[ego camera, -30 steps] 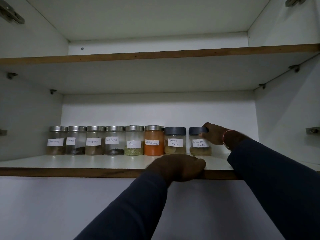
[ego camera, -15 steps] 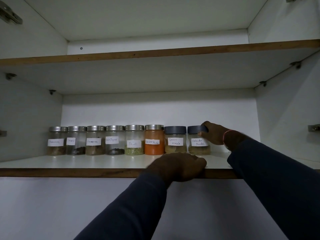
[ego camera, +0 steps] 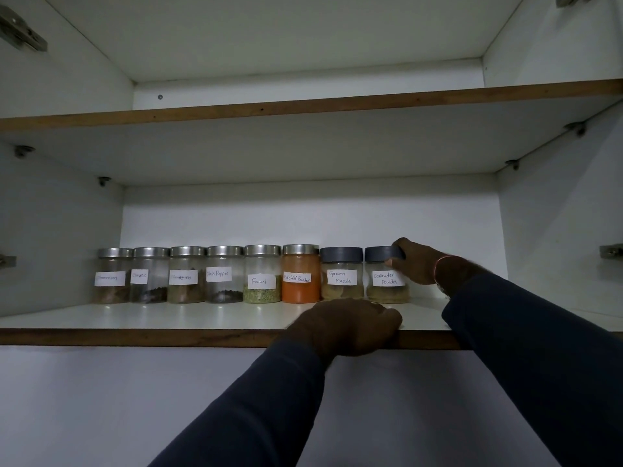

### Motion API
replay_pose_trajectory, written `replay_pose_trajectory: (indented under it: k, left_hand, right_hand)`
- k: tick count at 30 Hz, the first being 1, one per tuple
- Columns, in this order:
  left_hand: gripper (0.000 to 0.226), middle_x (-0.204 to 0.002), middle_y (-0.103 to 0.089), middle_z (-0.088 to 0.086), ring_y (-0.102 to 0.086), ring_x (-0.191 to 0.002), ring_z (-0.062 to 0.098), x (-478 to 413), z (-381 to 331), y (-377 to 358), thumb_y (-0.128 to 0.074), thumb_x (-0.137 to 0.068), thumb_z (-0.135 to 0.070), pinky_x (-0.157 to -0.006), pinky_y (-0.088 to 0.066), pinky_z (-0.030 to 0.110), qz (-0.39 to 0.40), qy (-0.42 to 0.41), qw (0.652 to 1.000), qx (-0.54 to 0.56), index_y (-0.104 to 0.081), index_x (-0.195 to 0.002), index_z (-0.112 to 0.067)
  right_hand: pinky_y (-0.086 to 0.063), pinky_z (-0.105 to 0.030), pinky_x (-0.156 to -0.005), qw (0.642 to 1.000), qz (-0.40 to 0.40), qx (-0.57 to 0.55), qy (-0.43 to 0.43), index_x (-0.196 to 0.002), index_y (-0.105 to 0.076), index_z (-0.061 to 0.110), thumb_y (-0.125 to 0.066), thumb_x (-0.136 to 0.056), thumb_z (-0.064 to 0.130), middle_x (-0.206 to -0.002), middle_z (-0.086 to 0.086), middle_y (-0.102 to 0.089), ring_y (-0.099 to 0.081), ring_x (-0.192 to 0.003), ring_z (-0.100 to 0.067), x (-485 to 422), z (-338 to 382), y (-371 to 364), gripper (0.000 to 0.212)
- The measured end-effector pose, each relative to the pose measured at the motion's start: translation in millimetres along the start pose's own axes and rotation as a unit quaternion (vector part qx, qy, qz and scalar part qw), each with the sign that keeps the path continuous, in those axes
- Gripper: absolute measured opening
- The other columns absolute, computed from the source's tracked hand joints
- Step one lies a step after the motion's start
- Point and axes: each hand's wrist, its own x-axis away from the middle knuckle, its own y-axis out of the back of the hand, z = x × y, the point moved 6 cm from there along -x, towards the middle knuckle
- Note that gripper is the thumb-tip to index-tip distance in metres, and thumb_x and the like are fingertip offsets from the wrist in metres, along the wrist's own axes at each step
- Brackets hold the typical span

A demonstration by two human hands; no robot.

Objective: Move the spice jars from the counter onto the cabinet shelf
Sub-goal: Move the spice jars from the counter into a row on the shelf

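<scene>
Several labelled spice jars stand in a row at the back of the lower cabinet shelf. The rightmost one, the coriander powder jar with a dark lid, stands upright on the shelf with my right hand gripping its lid and right side. Beside it, touching or nearly so, stands the garam masala jar, then the orange red chilli powder jar and the fennel jar. My left hand rests curled over the shelf's front edge, holding no jar.
An upper shelf runs above, with nothing seen on it. White cabinet walls close in left and right, with door hinges at the sides. Bare shelf lies to the right of the coriander jar and in front of the row.
The coriander powder jar has slid a little to the left under my right hand, closing the gap to the garam masala jar. My left hand has stayed on the shelf edge.
</scene>
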Motion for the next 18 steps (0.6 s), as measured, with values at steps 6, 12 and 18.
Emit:
replay_pose_trajectory:
  k: [6, 12, 18]
  left_hand:
    - [0.035, -0.127, -0.053, 0.020, -0.050, -0.111, 0.031, -1.3, 2.4, 0.5, -0.023, -0.104, -0.029, -0.086, -0.037, 0.034, -0.007, 0.004, 1.000, -0.005, -0.049, -0.115, -0.008]
    - [0.040, -0.110, -0.060, 0.015, -0.051, -0.092, 0.023, -4.8, 10.7, -1.0, -0.024, -0.095, -0.045, -0.077, -0.041, 0.033, -0.059, 0.023, 0.997, 0.037, -0.053, -0.093, -0.018]
    - [0.054, -0.074, -0.063, 0.002, -0.059, -0.072, 0.016, 4.8, 13.0, 6.5, -0.029, -0.077, -0.055, -0.067, -0.053, 0.033, -0.208, 0.049, 0.973, 0.092, -0.067, -0.078, -0.015]
  right_hand:
    - [-0.046, -0.038, -0.092, 1.000, 0.003, -0.006, 0.006, -0.133, -0.040, 0.011, -0.048, -0.100, 0.034, -0.125, -0.015, -0.058, -0.057, -0.109, -0.029, 0.3, 0.9, -0.7, 0.041]
    - [-0.043, -0.040, -0.102, 0.999, -0.016, -0.023, -0.034, -0.151, -0.015, 0.007, -0.052, -0.098, 0.037, -0.141, -0.019, -0.047, -0.053, -0.123, -0.034, 6.9, 2.2, 2.6, 0.072]
    - [-0.043, -0.046, -0.103, 0.993, -0.099, 0.064, -0.025, -0.142, -0.035, 0.009, -0.052, -0.096, 0.031, -0.139, -0.020, -0.042, -0.049, -0.123, -0.036, 40.1, 24.9, 20.8, 0.054]
